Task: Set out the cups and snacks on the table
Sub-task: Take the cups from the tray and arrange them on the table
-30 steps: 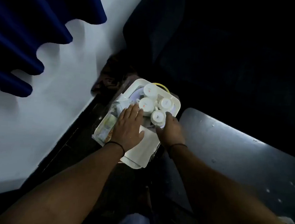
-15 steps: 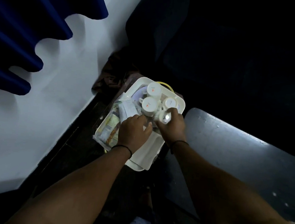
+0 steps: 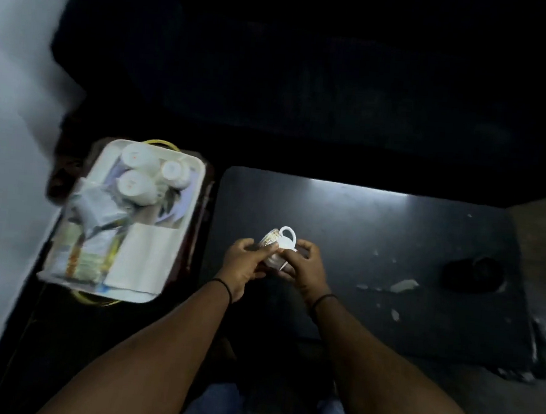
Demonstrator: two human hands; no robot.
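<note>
A white cup (image 3: 278,244) with a looped handle and a patterned rim lies tilted on its side between my hands, above the near left part of the dark table (image 3: 377,234). My left hand (image 3: 244,261) grips its rim end and my right hand (image 3: 303,264) grips its base end. To the left stands a white tray (image 3: 199,168) with three more white cups (image 3: 136,184) upside down at its far end. Snack packets (image 3: 89,235) and a folded white napkin (image 3: 143,255) fill its near half.
A dark round object (image 3: 474,273) sits on the table's right side, with pale scraps (image 3: 404,285) scattered near it. A white wall (image 3: 4,153) runs along the left. Dark furniture fills the back. My blue-clad knees show at the bottom.
Both hands have lifted one cup out of the tray and carried it right, over the table. My head has turned right, so the tray now lies at the left.
</note>
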